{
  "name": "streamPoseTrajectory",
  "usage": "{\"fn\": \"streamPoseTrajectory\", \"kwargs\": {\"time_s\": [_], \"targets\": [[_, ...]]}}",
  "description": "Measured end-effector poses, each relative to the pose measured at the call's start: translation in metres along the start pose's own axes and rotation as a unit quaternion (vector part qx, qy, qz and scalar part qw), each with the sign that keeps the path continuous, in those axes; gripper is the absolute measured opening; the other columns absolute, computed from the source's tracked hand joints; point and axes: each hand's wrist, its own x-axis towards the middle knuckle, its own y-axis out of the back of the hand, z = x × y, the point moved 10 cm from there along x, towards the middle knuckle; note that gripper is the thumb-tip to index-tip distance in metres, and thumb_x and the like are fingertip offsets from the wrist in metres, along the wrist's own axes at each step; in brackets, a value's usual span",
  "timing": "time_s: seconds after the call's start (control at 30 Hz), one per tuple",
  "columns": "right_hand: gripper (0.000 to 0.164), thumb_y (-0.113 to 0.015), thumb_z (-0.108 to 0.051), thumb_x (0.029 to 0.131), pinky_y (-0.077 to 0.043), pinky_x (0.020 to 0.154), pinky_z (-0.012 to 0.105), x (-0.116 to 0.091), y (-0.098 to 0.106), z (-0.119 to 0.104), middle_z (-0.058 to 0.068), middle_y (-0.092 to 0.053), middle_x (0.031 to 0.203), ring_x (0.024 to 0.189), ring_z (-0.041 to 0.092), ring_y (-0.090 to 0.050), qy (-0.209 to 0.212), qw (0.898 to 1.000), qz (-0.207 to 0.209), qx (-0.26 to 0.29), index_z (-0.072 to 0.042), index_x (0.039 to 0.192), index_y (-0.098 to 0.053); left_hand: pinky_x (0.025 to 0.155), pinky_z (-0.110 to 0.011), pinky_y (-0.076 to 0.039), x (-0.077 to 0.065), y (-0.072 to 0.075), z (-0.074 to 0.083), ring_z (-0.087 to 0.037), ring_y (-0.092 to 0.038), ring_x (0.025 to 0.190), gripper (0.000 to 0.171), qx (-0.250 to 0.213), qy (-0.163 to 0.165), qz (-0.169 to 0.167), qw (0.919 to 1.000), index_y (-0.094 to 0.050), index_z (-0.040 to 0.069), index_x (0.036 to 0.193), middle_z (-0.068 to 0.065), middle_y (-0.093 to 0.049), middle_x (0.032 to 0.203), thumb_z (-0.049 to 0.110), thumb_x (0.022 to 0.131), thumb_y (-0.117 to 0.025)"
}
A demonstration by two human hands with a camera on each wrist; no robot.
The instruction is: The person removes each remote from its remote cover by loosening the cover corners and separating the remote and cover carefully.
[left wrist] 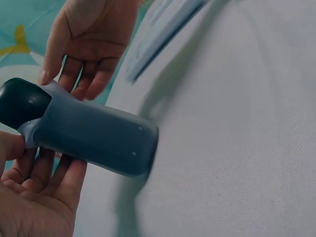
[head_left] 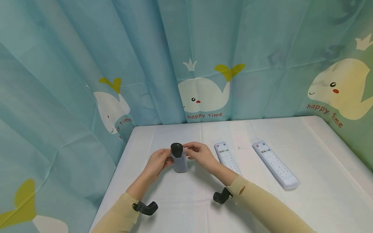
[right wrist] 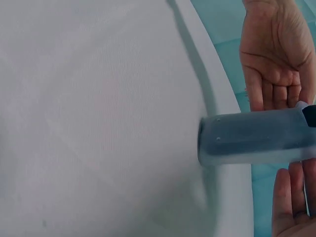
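Well beyond the grip hangs a pale blue curtain [head_left: 140,48] printed with whales, backing the scene without seeming to crowd the hands. Beneath the grip spreads the white tabletop [head_left: 239,207], probably useful as a base, though whether the held piece touches it I can't say for sure. Tan sleeves [head_left: 268,204] come in from the near side; the right forearm, passing right of the grip, covers the lower end of the closer white remote [head_left: 227,158] in the head view. Farther right of the grip lies the second white remote [head_left: 276,165], angled and well apart from the fingers.

At the grip itself, the left hand [head_left: 158,160] and right hand [head_left: 202,157] pinch opposite sides of a translucent cover [head_left: 180,163] near its mouth, likely because a soft rim needs spreading from both sides. They hold it upright, perhaps so that the dark device [head_left: 176,149] sits down inside by its own weight; its glossy rounded top juts out above the fingers. Smallest, the black wrist cameras [head_left: 145,207] sit on the near side of the grip, clear of the cover.
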Motion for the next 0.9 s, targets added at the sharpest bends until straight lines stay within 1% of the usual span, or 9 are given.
{"fn": "streamPoseTrajectory", "kwargs": {"time_s": [0.13, 0.23, 0.4, 0.53, 0.73, 0.83, 0.9], "targets": [[0.035, -0.067, -0.013, 0.099, -0.059, 0.086, 0.039, -0.001, 0.001, 0.002, 0.012, -0.073, 0.104, 0.101, 0.023, -0.068, -0.018, 1.0, 0.016, 0.018, -0.001, 0.132, -0.064, 0.078, -0.023, -0.057, 0.002, 0.0, -0.005, -0.015, -0.067, 0.092, 0.029, 0.011, 0.003, 0.007, 0.9999, -0.065, -0.009, 0.115, -0.012, -0.069, 0.106, 0.017, 0.107, -0.054], [0.036, -0.065, -0.012, 0.099, -0.059, 0.086, 0.039, -0.002, 0.0, 0.003, 0.014, -0.072, 0.105, 0.102, 0.024, -0.068, -0.031, 0.999, 0.023, 0.03, 0.003, 0.132, -0.061, 0.077, -0.022, -0.057, 0.003, 0.0, -0.006, -0.014, -0.066, 0.089, 0.028, 0.018, 0.005, 0.01, 0.9998, -0.065, -0.009, 0.113, -0.012, -0.069, 0.103, 0.015, 0.107, -0.053], [0.03, -0.066, -0.015, 0.1, -0.058, 0.089, 0.043, -0.003, -0.001, 0.007, 0.014, -0.072, 0.112, 0.106, 0.026, -0.067, -0.052, 0.998, 0.03, 0.037, 0.006, 0.122, -0.067, 0.077, -0.023, -0.057, 0.004, -0.001, -0.008, -0.014, -0.066, 0.089, 0.028, 0.027, 0.007, 0.006, 0.9996, -0.066, -0.009, 0.112, -0.012, -0.068, 0.104, 0.015, 0.107, -0.053], [0.029, -0.068, -0.019, 0.1, -0.058, 0.091, 0.044, -0.003, -0.003, 0.01, 0.013, -0.073, 0.111, 0.104, 0.025, -0.068, -0.063, 0.997, 0.024, 0.032, 0.006, 0.114, -0.071, 0.077, -0.024, -0.057, 0.003, -0.001, -0.008, -0.014, -0.066, 0.089, 0.029, 0.037, 0.0, 0.004, 0.9993, -0.066, -0.01, 0.113, -0.013, -0.068, 0.104, 0.017, 0.107, -0.054], [0.027, -0.068, -0.017, 0.099, -0.06, 0.085, 0.04, -0.003, -0.005, 0.011, 0.012, -0.074, 0.106, 0.098, 0.02, -0.068, -0.067, 0.997, 0.023, 0.035, 0.007, 0.111, -0.072, 0.075, -0.023, -0.056, 0.002, 0.0, -0.008, -0.013, -0.064, 0.084, 0.029, 0.045, -0.001, 0.005, 0.999, -0.067, -0.009, 0.11, -0.011, -0.068, 0.099, 0.017, 0.107, -0.054], [0.025, -0.068, -0.014, 0.098, -0.06, 0.084, 0.039, -0.004, -0.006, 0.01, 0.012, -0.074, 0.105, 0.098, 0.019, -0.068, -0.068, 0.997, 0.029, 0.038, 0.008, 0.11, -0.072, 0.073, -0.022, -0.055, 0.001, 0.001, -0.009, -0.013, -0.064, 0.083, 0.029, 0.04, 0.004, 0.007, 0.9992, -0.067, -0.008, 0.111, -0.01, -0.068, 0.097, 0.016, 0.107, -0.053], [0.025, -0.068, -0.013, 0.098, -0.06, 0.084, 0.038, -0.004, -0.006, 0.01, 0.011, -0.074, 0.106, 0.098, 0.02, -0.069, -0.071, 0.996, 0.031, 0.038, 0.008, 0.11, -0.073, 0.074, -0.022, -0.055, 0.002, 0.001, -0.011, -0.013, -0.065, 0.085, 0.029, 0.033, 0.009, 0.005, 0.9994, -0.066, -0.008, 0.114, -0.011, -0.068, 0.099, 0.016, 0.107, -0.052]]}}
